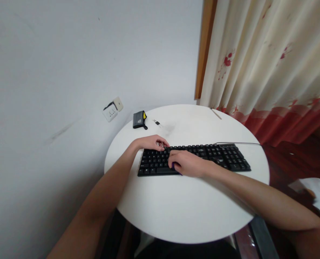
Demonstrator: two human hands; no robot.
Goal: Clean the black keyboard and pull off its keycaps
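Observation:
A black keyboard [213,154] lies flat across the white round table. My left hand [153,142] is at its far edge, left of the middle, fingers bent over the edge and thumb on the upper keys. Over the left-middle keys, my right hand [188,163] is closed around a small dark purple thing [173,165]. Only a bit of that thing shows between the fingers, so its kind cannot be made out. Both hands hide some of the keys.
On the white table [186,208], a grey pouch [139,119] with a yellow patch lies at the back left, beside a small black piece [157,122]. A thin stick [216,114] lies at the back right. The keyboard's cable [243,143] runs right. Wall sockets [110,112] and a curtain [257,72] stand beyond.

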